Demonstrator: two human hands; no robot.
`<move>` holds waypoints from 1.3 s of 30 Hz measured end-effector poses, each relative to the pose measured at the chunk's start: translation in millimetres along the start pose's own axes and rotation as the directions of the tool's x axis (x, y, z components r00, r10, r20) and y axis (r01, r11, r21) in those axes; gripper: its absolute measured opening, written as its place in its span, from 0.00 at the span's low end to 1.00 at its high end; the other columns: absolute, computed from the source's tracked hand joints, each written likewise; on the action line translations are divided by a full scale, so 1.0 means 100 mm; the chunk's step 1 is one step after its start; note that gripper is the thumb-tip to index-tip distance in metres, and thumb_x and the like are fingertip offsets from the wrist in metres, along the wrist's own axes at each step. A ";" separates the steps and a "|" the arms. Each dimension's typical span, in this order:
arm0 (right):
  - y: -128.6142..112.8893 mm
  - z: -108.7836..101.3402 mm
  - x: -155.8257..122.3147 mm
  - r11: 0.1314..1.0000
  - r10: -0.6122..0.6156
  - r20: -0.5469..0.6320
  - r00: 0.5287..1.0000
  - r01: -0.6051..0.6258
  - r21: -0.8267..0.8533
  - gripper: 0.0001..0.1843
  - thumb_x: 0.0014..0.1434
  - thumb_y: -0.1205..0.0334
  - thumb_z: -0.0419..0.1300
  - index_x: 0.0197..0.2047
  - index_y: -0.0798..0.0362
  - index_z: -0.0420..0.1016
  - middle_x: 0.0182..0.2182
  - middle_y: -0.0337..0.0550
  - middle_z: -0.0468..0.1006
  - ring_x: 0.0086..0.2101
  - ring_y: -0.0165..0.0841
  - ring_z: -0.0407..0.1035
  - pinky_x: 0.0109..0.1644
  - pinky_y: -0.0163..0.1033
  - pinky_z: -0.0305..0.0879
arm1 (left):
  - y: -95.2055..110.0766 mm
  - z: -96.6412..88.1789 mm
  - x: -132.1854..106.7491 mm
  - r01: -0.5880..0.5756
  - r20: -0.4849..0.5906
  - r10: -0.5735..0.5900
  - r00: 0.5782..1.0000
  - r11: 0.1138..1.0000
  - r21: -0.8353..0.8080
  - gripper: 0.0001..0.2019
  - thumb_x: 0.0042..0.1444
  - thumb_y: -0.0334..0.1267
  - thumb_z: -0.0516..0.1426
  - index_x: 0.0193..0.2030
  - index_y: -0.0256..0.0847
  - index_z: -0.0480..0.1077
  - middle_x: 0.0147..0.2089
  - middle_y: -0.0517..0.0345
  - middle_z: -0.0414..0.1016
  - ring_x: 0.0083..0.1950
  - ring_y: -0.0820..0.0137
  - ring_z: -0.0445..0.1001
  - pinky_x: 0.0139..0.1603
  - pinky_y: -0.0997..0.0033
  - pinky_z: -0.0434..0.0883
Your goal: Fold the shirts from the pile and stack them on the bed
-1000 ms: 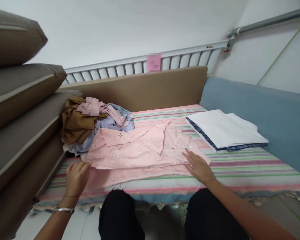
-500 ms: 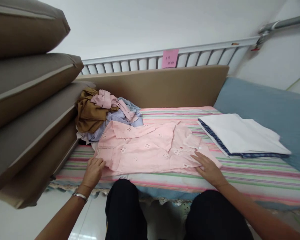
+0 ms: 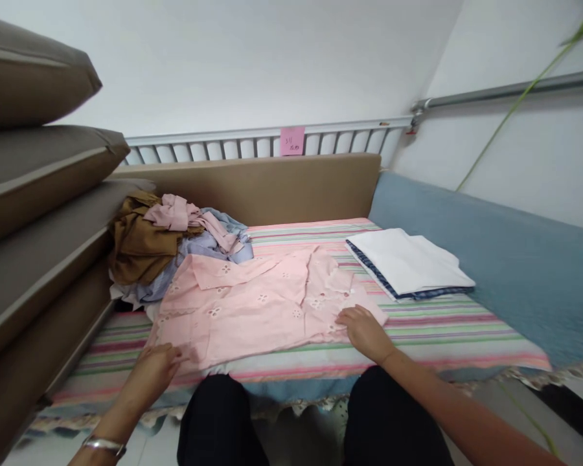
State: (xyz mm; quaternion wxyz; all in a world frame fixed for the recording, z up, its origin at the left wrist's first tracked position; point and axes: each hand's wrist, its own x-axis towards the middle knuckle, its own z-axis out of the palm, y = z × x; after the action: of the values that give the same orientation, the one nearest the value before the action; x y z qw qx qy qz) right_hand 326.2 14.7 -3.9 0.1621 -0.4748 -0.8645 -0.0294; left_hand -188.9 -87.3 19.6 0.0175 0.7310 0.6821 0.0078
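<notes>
A pink embroidered shirt [image 3: 252, 304] lies spread flat on the striped sheet [image 3: 442, 327]. My left hand [image 3: 150, 372] rests at the shirt's near left corner, fingers curled onto the hem. My right hand [image 3: 364, 330] lies on the shirt's near right edge with its fingers bent over the cloth. Whether either hand pinches the fabric or only presses it is not visible. My knees in black trousers are at the bed's front edge.
A heap of brown, pink and pale blue clothes [image 3: 170, 239] sits at the back left. Folded white and blue-checked cloths [image 3: 408, 265] lie to the right. Brown cushions [image 3: 34, 213] are stacked on the left, a blue cover [image 3: 505, 265] on the right, a tan headboard [image 3: 282, 188] behind.
The shirt's lower strip has been folded under, so it is shorter. Both hands have slid along its near edge; the camera view has shifted.
</notes>
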 end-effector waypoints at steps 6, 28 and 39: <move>-0.44 0.26 0.06 0.995 0.075 0.030 0.997 -0.076 0.060 0.25 0.63 0.52 0.48 0.62 0.47 0.62 0.62 0.48 0.59 0.62 0.42 0.51 0.62 0.54 0.51 | 0.66 0.12 0.39 -0.015 -0.233 0.014 0.972 1.000 0.001 0.21 0.62 0.44 0.43 0.59 0.47 0.65 0.63 0.53 0.63 0.65 0.59 0.58 0.61 0.51 0.57; -0.47 -0.02 0.28 0.957 0.075 0.482 0.873 -0.199 0.211 0.35 0.52 0.52 0.58 0.63 0.49 0.60 0.64 0.49 0.55 0.63 0.44 0.49 0.63 0.50 0.49 | 1.57 0.18 0.59 -0.022 -0.196 0.026 0.980 1.000 0.022 0.24 0.62 0.42 0.46 0.65 0.51 0.54 0.71 0.52 0.46 0.70 0.51 0.42 0.61 0.33 0.49; -0.27 -0.11 1.17 0.993 -0.111 0.239 0.965 0.100 0.057 0.25 0.52 0.69 0.54 0.54 0.46 0.71 0.56 0.45 0.70 0.54 0.39 0.63 0.57 0.45 0.57 | 2.58 0.29 0.94 -0.588 -0.277 0.526 0.804 0.641 -0.492 0.20 0.59 0.46 0.51 0.56 0.44 0.67 0.63 0.53 0.64 0.67 0.63 0.55 0.67 0.56 0.54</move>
State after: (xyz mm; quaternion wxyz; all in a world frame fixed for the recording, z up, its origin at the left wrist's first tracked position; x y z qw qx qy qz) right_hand 248.1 92.7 45.2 0.0643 -0.4243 -0.9024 0.0392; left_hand 75.9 -11.3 -0.8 0.1891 0.8656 0.3903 0.2501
